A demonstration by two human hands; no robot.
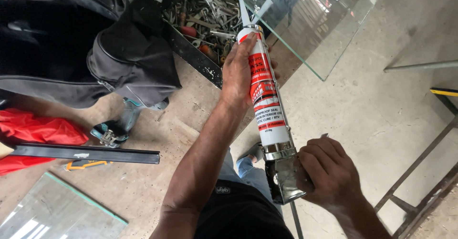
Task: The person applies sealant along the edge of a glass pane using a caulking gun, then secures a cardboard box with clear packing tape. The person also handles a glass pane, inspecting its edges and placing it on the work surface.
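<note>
A white and red sealant cartridge [267,93] sits in a metal caulking gun [282,174], its pale nozzle [243,11] pointing up and away from me. My left hand [237,72] wraps around the upper part of the cartridge. My right hand [329,172] grips the gun's handle and trigger at the lower end. The tool is held in the air above the concrete floor.
A dark metal tray full of wrenches and other tools [210,15] lies ahead. A glass sheet [324,24] leans to the right, another glass pane [57,210] lies at lower left. Black bag [86,39], red cloth [38,129], black bar [86,154] at left; metal frame [420,172] at right.
</note>
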